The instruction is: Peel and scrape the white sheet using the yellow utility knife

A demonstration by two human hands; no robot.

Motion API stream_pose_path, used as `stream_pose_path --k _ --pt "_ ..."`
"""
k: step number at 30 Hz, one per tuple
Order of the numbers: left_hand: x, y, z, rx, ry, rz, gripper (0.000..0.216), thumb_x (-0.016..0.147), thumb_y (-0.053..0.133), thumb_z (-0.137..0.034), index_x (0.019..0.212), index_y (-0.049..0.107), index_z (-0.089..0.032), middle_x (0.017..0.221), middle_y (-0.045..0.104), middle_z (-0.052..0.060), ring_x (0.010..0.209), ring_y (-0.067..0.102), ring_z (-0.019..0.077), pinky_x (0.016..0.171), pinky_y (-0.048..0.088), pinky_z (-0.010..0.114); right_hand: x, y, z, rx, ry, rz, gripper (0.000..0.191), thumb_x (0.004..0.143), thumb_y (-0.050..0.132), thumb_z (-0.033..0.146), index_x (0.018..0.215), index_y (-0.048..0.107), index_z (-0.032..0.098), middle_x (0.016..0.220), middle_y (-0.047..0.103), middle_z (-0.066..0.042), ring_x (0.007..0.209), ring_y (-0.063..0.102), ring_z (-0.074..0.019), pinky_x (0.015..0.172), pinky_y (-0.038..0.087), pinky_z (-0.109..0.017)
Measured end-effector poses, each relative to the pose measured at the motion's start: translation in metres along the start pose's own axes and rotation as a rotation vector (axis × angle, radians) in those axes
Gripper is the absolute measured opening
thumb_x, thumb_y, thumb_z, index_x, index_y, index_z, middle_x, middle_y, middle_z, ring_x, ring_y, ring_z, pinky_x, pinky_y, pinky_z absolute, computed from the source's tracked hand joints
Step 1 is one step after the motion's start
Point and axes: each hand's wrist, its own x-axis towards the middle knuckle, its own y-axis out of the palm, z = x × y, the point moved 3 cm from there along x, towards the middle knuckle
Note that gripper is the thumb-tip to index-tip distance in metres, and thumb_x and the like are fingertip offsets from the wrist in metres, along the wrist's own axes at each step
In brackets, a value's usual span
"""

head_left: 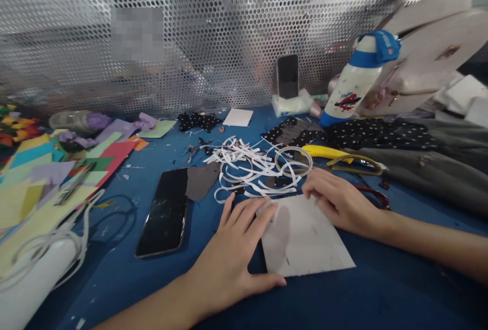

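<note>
A square of white card (305, 241) with a grey smudge lies on the blue table in front of me. My left hand (232, 248) is spread open along its left side, fingertips at the top left and thumb over the lower left corner. At the card's top right corner, my right hand (339, 200) has its fingers curled in and closed on the edge; the fingertips are partly hidden. Just beyond both hands lies a tangle of thin white paper strips (253, 165) with a ring-shaped roll (294, 161) among them.
Left of my hands lie a black phone (163, 213), a grey cloth scrap (203, 181), coloured papers (110, 159) and a white cable (86, 228). A yellow cutter (326, 153), scissors (375, 165), a bottle (353, 86) and dark cloth (430, 172) are to the right. Behind stands a perforated metal screen (213, 30).
</note>
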Motion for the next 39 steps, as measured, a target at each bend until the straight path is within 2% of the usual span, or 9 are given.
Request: stream_pose_path --k 4,8,11,15,20,24,30,34,39 --pt "-0.001 0.001 0.0 -0.016 0.009 -0.017 0.099 0.083 0.061 -0.076 0.159 0.023 -0.024 0.161 0.035 0.012 0.148 0.032 0.0352 0.123 0.004 0.067 -0.005 -0.009 0.001 0.189 0.006 -0.188 0.034 0.075 0.04 -0.008 0.088 0.042 0.023 0.08 0.045 0.0 0.07 0.042 -0.0165 0.061 0.036 -0.03" --pt "-0.001 0.0 0.001 -0.027 0.01 -0.035 0.098 0.083 0.063 -0.074 0.158 0.026 -0.024 0.159 0.038 0.013 0.147 0.035 0.0364 0.123 0.006 0.067 -0.008 -0.012 -0.003 0.297 0.044 -0.32 0.028 0.082 0.045 -0.002 0.088 0.044 0.025 0.078 0.044 -0.001 0.071 0.045 -0.0192 0.062 0.037 -0.034" --pt "0.0 0.0 0.001 -0.025 0.009 -0.033 0.099 0.083 0.063 -0.074 0.158 0.025 -0.024 0.159 0.038 0.013 0.147 0.035 0.0366 0.123 0.006 0.067 -0.009 -0.012 -0.003 0.311 0.068 -0.361 0.022 0.088 0.044 0.004 0.086 0.045 0.026 0.077 0.044 -0.002 0.071 0.046 -0.0209 0.063 0.039 -0.037" --pt "0.0 0.0 0.001 -0.028 -0.003 -0.03 0.097 0.084 0.063 -0.073 0.159 0.024 -0.024 0.161 0.036 0.013 0.147 0.033 0.0367 0.123 0.007 0.068 -0.008 -0.013 -0.006 0.393 0.149 -0.414 0.019 0.095 0.041 0.011 0.084 0.046 0.026 0.076 0.043 -0.002 0.065 0.043 -0.0195 0.057 0.038 -0.035" --pt "0.0 -0.001 0.0 -0.02 -0.032 -0.004 0.097 0.085 0.063 -0.072 0.16 0.02 -0.027 0.163 0.034 0.01 0.148 0.032 0.0359 0.123 0.008 0.068 -0.003 -0.011 -0.017 0.63 0.297 -0.5 0.023 0.086 0.041 0.002 0.083 0.046 0.024 0.076 0.041 0.001 0.058 0.04 -0.0138 0.05 0.036 -0.03" --pt "0.0 -0.001 0.0 -0.014 -0.024 0.011 0.097 0.085 0.063 -0.071 0.16 0.02 -0.026 0.163 0.032 0.01 0.148 0.031 0.0366 0.123 0.007 0.068 0.0 -0.008 -0.02 0.722 0.341 -0.478 0.027 0.082 0.04 -0.001 0.085 0.047 0.024 0.071 0.04 0.003 0.055 0.04 -0.0122 0.048 0.035 -0.028" --pt "0.0 -0.001 0.0 -0.015 0.003 -0.009 0.099 0.085 0.061 -0.074 0.16 0.021 -0.025 0.162 0.036 0.012 0.147 0.034 0.0373 0.123 0.007 0.067 0.002 -0.014 -0.01 0.443 0.198 -0.367 0.032 0.084 0.046 -0.003 0.065 0.052 0.022 0.071 0.048 0.001 0.066 0.05 -0.014 0.06 0.039 -0.031" --pt "0.0 -0.002 0.0 -0.024 0.015 0.002 0.103 0.082 0.06 -0.078 0.161 0.02 -0.024 0.161 0.037 0.012 0.147 0.034 0.0379 0.123 0.005 0.068 0.003 -0.014 -0.009 0.453 0.15 -0.328 0.038 0.083 0.049 -0.005 0.054 0.051 0.02 0.076 0.052 0.0 0.07 0.055 -0.0137 0.061 0.042 -0.03" --pt "0.001 -0.003 -0.001 -0.037 0.023 0.0 0.103 0.081 0.061 -0.078 0.16 0.024 -0.023 0.158 0.041 0.013 0.145 0.037 0.0379 0.123 0.005 0.067 0.003 -0.015 -0.007 0.423 0.16 -0.344 0.034 0.086 0.051 -0.003 0.063 0.057 0.022 0.083 0.055 -0.001 0.077 0.058 -0.0155 0.068 0.048 -0.032"
